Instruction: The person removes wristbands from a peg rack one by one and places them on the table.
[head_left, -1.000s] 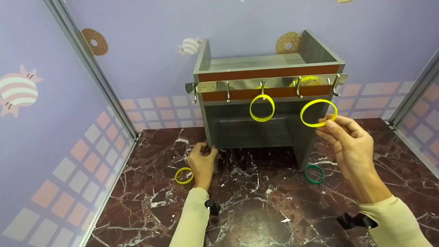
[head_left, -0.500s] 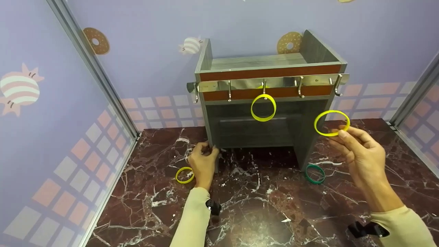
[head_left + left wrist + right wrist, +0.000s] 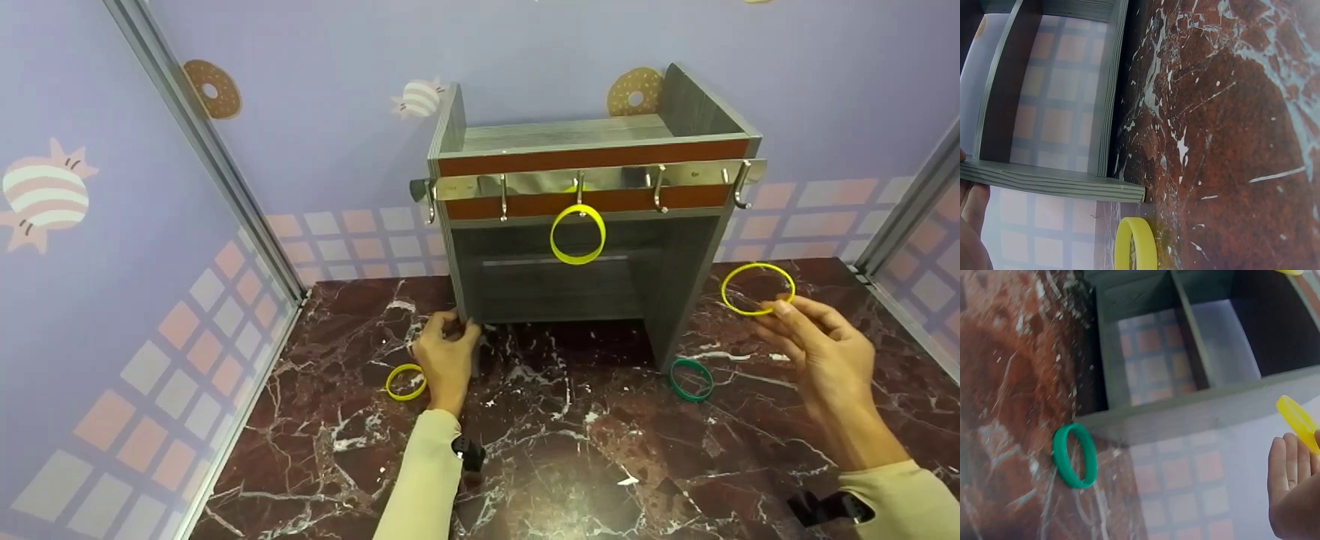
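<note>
Dark-red marbled tabletop (image 3: pixel 540 472) is bearing a grey wooden rack (image 3: pixel 679 277). My left hand (image 3: pixel 445 352) is gripping its seven-o'clock edge; at four, my right hand (image 3: pixel 829 356) is pinching a thin yellow ring (image 3: pixel 1297 421), scant rim contact possibly inviting slippage.

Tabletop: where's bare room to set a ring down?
Bare: the tabletop between the two sleeves, and the patch between its yellow ring and the left wall. Crowded: by the shelf's left panel, with the left hand and that ring; by the right panel, with a green ring.
</note>
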The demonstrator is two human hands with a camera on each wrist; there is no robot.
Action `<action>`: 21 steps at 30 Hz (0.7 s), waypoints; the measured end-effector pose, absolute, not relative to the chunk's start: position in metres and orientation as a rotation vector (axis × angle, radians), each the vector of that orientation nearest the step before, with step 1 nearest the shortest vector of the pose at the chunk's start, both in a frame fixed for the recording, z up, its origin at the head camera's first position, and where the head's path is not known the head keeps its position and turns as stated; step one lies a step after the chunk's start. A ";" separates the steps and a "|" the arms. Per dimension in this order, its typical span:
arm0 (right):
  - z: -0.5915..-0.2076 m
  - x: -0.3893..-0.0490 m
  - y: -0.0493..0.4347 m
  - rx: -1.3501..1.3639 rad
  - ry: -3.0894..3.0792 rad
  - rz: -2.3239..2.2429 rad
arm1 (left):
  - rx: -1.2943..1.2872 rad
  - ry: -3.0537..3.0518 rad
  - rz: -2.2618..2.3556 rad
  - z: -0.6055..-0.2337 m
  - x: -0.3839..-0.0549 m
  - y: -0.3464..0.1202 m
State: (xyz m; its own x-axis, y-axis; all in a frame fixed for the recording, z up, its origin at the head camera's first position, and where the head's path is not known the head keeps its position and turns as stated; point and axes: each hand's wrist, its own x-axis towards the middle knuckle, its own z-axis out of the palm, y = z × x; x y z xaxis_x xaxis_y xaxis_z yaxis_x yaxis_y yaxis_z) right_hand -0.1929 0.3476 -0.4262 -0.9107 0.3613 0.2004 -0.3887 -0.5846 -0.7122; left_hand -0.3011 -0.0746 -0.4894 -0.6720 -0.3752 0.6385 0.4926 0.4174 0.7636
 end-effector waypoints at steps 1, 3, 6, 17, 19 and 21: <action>-0.429 -0.193 0.351 0.034 -1.135 2.472 | -0.097 -1.873 -1.350 -0.489 -0.301 -0.075; -0.436 -0.193 0.356 0.011 -1.144 2.475 | -0.087 -1.886 -1.325 -0.490 -0.301 -0.074; -0.445 -0.194 0.363 -0.033 -1.155 2.484 | -0.071 -1.896 -1.298 -0.491 -0.302 -0.075; -0.478 -0.193 0.378 -0.159 -1.271 2.475 | -0.093 -1.880 -1.303 -0.492 -0.302 -0.074; -0.483 -0.194 0.379 -0.166 -1.294 2.472 | -0.090 -1.878 -1.295 -0.493 -0.302 -0.075; -0.488 -0.194 0.380 -0.177 -1.319 2.459 | -0.086 -1.878 -1.288 -0.493 -0.302 -0.075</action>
